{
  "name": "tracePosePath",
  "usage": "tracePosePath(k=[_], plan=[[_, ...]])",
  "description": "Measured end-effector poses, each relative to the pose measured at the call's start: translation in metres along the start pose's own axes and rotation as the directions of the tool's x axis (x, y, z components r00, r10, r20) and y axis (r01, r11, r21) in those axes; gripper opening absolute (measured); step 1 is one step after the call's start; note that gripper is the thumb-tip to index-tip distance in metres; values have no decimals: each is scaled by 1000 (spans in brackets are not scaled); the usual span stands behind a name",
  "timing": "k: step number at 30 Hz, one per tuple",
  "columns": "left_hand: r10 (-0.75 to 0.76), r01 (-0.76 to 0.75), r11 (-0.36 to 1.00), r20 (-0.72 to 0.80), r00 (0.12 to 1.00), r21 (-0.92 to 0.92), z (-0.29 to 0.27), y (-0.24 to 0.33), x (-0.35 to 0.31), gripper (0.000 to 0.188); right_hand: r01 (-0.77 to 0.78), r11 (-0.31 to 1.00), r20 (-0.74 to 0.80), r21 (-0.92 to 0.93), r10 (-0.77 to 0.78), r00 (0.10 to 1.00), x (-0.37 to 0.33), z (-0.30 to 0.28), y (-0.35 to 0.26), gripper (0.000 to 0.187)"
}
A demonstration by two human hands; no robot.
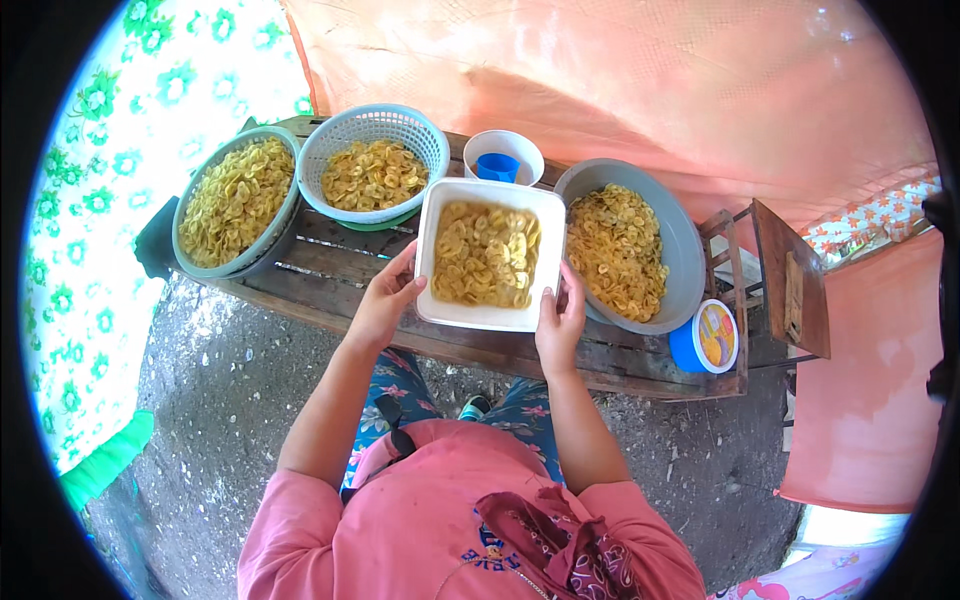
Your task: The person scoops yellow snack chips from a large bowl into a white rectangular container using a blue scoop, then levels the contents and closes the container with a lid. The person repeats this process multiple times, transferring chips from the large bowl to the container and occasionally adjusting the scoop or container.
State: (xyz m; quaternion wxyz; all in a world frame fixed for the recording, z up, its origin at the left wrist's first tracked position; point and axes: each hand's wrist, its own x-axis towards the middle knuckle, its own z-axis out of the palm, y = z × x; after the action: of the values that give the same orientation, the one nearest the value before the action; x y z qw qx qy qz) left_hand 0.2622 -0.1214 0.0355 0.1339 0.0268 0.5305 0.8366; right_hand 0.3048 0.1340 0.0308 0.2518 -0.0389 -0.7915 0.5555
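I hold a white square tub up over the near edge of the table. Thin round yellow slices, like banana chips, lie inside it. My left hand grips the tub's left side, thumb on the near left corner. On the opposite side my right hand is closed on the wall, thumb up against the near rim. Just right of the tub stands a large grey basin with more of the chips. Behind the tub, a round white container has a blue cup in it.
On the slatted wooden table, a pale blue strainer basket and a grey-green basin at the left also hold chips. A blue tub with a white-rimmed lid is at the right end, near a wooden chair. Orange sheeting hangs behind.
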Motion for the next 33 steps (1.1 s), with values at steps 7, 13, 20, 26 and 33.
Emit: tracePosePath(k=[7, 13, 20, 26, 33], plan=[[-93, 93, 995, -4, 996, -19, -6, -8, 1, 58, 95, 989, 44, -116, -91, 995, 2, -1, 1, 46], [-77, 77, 997, 41, 996, 5, -8, -6, 6, 58, -40, 998, 10, -56, 40, 999, 3, 2, 2, 43], [-93, 94, 995, 34, 995, -17, -2, 3, 6, 58, -142, 983, 69, -116, 151, 986, 3, 4, 9, 45], [-33, 33, 999, 49, 998, -4, -1, 3, 4, 60, 16, 999, 48, -30, -15, 999, 1, 2, 7, 46], [-63, 65, 994, 17, 998, -85, -8, -11, 1, 60, 107, 989, 6, -103, -107, 994, 0, 4, 9, 42]])
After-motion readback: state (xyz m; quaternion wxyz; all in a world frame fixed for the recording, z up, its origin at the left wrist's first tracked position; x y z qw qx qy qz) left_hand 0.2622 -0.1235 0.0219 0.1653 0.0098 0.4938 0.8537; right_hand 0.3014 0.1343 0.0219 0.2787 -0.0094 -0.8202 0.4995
